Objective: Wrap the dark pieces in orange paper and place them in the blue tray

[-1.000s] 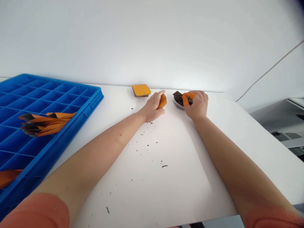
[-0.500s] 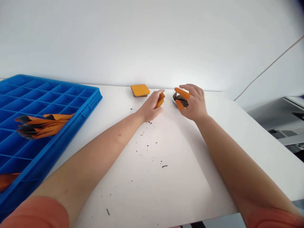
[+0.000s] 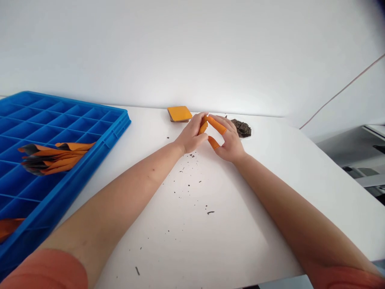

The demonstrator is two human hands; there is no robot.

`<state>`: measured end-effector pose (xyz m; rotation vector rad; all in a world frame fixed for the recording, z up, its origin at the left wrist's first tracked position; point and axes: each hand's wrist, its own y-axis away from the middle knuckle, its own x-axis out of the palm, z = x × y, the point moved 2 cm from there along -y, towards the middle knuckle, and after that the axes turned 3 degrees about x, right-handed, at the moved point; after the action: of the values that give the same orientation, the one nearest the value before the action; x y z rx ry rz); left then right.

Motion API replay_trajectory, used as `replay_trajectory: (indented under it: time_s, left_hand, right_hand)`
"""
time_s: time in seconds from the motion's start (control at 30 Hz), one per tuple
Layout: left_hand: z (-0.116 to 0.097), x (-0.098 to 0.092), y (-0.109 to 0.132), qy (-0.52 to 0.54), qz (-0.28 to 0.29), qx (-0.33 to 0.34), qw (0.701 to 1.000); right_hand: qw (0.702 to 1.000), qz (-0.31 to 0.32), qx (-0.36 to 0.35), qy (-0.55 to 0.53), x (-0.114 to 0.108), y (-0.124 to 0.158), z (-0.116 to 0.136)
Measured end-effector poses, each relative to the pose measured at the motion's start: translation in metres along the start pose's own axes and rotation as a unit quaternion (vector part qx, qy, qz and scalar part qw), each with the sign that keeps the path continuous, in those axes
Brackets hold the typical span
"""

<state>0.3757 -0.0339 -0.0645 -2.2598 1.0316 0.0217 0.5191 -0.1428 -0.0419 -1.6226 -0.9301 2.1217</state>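
My left hand (image 3: 192, 134) is closed near the back of the white table. Something orange (image 3: 203, 127) shows between its thumb and fingers; I cannot tell whether it is a held piece or finger covers. My right hand (image 3: 230, 138) faces it from the right, thumb and forefinger apart, both in orange finger covers (image 3: 217, 124). Those fingertips reach the left hand's orange part, or lie just short of it. Behind the right hand lies a fanned stack of thin, dark brown pieces (image 3: 243, 128), partly hidden. An orange square block (image 3: 179, 114) lies beyond the left hand, brownish underneath.
A blue divided tray (image 3: 128, 118) takes up the left side, with orange, dark-lined pouches (image 3: 64, 158) in it. Dark crumbs and slivers (image 3: 210, 212) are scattered over the white table (image 3: 222, 241). A white wall (image 3: 192, 52) rises at the back.
My right hand has moved left, away from the dark stack and up to my left hand. More of the stack now shows. My left hand stays almost where it was.
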Motion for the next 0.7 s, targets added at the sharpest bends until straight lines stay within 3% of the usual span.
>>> replay_trajectory:
  time_s: [0.2, 0.47, 0.7]
  left_hand:
    - [0.003, 0.001, 0.0, 0.011, -0.015, -0.039, 0.999]
    - [0.002, 0.001, 0.001, 0.022, -0.018, -0.06, 0.998]
    - [-0.007, -0.001, 0.002, -0.044, 0.045, -0.03, 0.998]
  right_hand:
    - [0.999, 0.024, 0.023, -0.02, 0.003, 0.0, 0.004]
    - [0.998, 0.01, 0.032, -0.049, 0.003, 0.001, 0.007]
    - [0.999, -0.025, 0.024, -0.009, -0.003, -0.002, 0.006]
